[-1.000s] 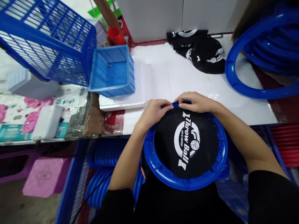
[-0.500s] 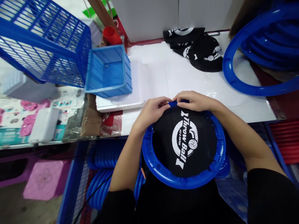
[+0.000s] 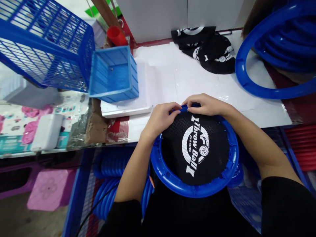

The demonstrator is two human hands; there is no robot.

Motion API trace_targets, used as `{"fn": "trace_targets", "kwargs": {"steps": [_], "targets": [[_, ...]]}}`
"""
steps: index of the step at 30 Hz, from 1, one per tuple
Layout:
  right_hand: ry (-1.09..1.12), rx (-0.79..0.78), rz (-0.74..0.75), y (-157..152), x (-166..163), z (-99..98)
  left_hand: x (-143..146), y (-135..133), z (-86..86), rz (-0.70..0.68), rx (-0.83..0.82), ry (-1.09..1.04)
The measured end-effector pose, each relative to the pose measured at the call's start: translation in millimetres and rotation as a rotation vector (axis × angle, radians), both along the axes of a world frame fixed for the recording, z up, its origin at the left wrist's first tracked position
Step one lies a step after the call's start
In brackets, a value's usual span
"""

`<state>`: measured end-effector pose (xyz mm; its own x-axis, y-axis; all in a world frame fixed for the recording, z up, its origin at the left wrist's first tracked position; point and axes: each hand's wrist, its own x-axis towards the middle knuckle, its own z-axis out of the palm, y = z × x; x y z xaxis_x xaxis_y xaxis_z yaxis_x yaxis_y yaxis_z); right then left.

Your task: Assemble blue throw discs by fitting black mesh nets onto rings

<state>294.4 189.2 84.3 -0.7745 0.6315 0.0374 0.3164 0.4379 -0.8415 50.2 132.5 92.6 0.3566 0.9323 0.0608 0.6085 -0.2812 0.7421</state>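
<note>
A blue plastic ring (image 3: 195,191) rests against my body, its far side at the table's front edge. Inside it lies a round black mesh cloth (image 3: 172,151) with white "Throw Ball" print. My left hand (image 3: 165,117) pinches the far rim of the ring and the cloth's edge, thumb against the fingers. Close by on the same rim, to the right, my right hand (image 3: 203,104) has its thumb and fingers closed on the ring and cloth edge. The fingertips partly hide that stretch of rim.
Several black printed mesh cloths (image 3: 209,54) lie at the back of the white tabletop (image 3: 163,79). Blue rings (image 3: 271,93) are piled at the right. A light blue bin (image 3: 113,93) and a blue basket (image 3: 81,49) stand left. Below the table are more blue rings (image 3: 108,194) and a pink stool (image 3: 49,191).
Both hands stay at the far rim with almost no movement. The view has shifted slightly; the right hand's fingers have shifted a little on the rim.
</note>
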Motion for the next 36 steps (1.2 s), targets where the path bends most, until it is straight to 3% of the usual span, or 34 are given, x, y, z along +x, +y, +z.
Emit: {"fn": "trace_targets", "kwargs": {"steps": [9,18,22,28,32,36], "targets": [[0.015,-0.029,-0.013,-1.7,1.7,0.7,-5.1,-19.2,3.1,-0.164,0.157,0.104],[0.062,0.095,0.086,-0.6,6.2,-1.4,-5.8,-23.0,-4.5,-0.137,0.164,0.192],[0.052,0.160,0.080,-1.0,9.1,-2.3,-6.0,-23.1,0.0,-0.154,0.165,0.243],[-0.068,0.317,-0.131,1.4,22.0,1.8,-4.3,-72.8,26.5,-0.100,0.286,0.394],[-0.184,0.358,-0.378,5.6,33.2,3.5,2.1,-108.1,34.7,0.061,0.189,0.445],[-0.282,0.299,-0.483,8.0,43.5,11.2,14.7,-109.7,31.3,0.244,0.112,0.539]]}}
